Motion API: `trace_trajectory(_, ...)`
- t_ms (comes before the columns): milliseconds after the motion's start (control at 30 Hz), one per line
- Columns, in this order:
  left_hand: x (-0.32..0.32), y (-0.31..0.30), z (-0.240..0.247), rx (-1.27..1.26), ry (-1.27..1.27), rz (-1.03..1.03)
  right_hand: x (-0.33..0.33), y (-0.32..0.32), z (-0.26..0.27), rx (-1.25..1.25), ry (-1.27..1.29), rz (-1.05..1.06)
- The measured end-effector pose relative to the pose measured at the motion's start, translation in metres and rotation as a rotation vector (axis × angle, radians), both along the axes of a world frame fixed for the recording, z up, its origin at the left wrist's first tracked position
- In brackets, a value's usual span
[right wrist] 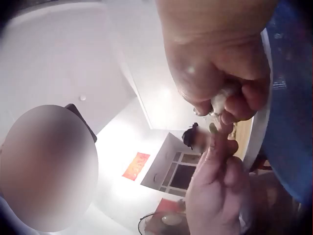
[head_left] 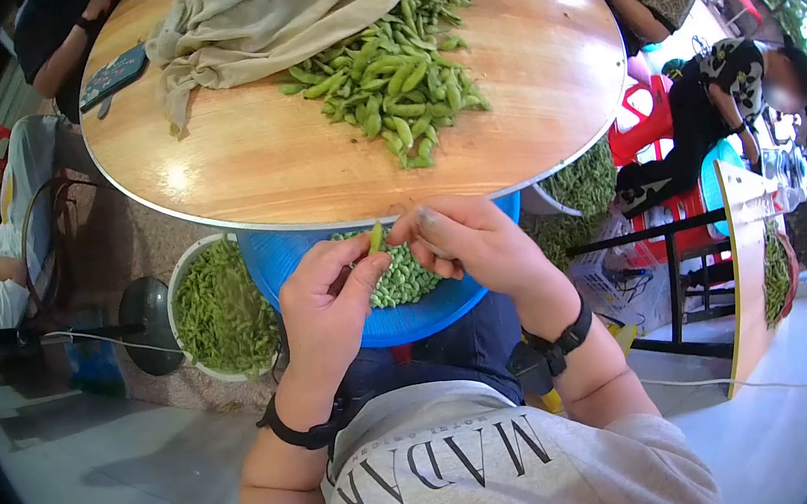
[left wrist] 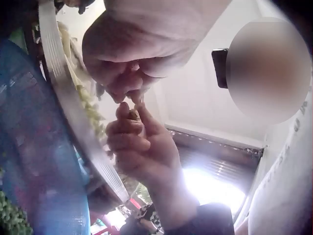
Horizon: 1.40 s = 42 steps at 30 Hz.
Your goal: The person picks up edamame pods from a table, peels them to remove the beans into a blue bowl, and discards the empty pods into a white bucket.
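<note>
My left hand (head_left: pixel 323 297) pinches a green bean pod (head_left: pixel 377 237) upright between thumb and fingers, over a blue basket (head_left: pixel 268 258) of shelled beans (head_left: pixel 402 282). Just right of the pod is my right hand (head_left: pixel 458 240), its fingers curled and thumb drawn in. In the right wrist view, the right hand (right wrist: pixel 220 68) has something pale (right wrist: pixel 222 100) within its curled fingers, and the pod's green tip (right wrist: pixel 212 128) shows at the left hand (right wrist: pixel 217 191). The left wrist view shows both hands close together, the pod not clear there.
A pile of pods (head_left: pixel 394 92) lies on the round wooden table (head_left: pixel 241 161) beside a grey cloth (head_left: pixel 275 26) and a phone (head_left: pixel 113 76). A white tub of pods (head_left: pixel 220 320) stands left of the basket. Other people sit around the table's far side.
</note>
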<state>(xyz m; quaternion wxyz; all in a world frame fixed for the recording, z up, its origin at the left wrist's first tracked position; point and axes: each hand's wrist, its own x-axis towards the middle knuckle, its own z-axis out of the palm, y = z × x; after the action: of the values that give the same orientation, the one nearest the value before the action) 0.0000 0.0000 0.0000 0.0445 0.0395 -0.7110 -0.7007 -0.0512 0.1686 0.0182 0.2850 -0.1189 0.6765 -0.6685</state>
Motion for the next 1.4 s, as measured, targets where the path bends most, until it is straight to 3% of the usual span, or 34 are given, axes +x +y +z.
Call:
trace_trajectory(67,-0.001,-0.006,-0.002,-0.194,0.188,0.003,-0.002,-0.009,-0.005,-0.077,-0.038,0.065)
trace_trajectory(200,0.015,0.004,0.002,-0.433,0.295,-0.001,0.014,-0.006,-0.007,-0.102,-0.098,0.102)
trace_trajectory(400,0.022,0.003,0.009,-0.528,0.360,-0.024,0.019,-0.005,-0.003,-0.135,-0.105,0.135)
trace_trajectory(667,0.022,0.007,0.001,-0.539,0.433,0.020,0.025,-0.013,-0.010,-0.071,-0.024,0.022)
trace_trajectory(767,0.024,0.013,-0.012,-0.324,0.171,0.019,0.027,-0.014,-0.014,-0.022,0.006,-0.030)
trace_trajectory(867,0.021,0.014,-0.022,0.276,-0.250,-0.021,0.032,-0.013,-0.029,0.071,0.144,-0.035)
trace_trajectory(1033,0.014,0.008,-0.034,0.588,-0.430,-0.091,0.034,-0.003,-0.049,0.179,0.330,0.022)
trace_trajectory(1100,0.010,0.004,-0.046,0.670,-0.471,-0.162,0.032,0.001,-0.059,0.104,0.303,0.030)
trace_trajectory(1200,0.007,0.008,-0.055,0.618,-0.485,-0.191,0.029,0.011,-0.060,0.091,0.130,0.039)
trace_trajectory(1267,0.007,0.012,-0.053,0.435,-0.454,-0.196,0.025,0.019,-0.065,0.160,0.048,0.016)
trace_trajectory(1400,0.006,0.018,-0.046,0.052,-0.384,-0.206,0.022,0.017,-0.061,0.292,0.494,-0.198)
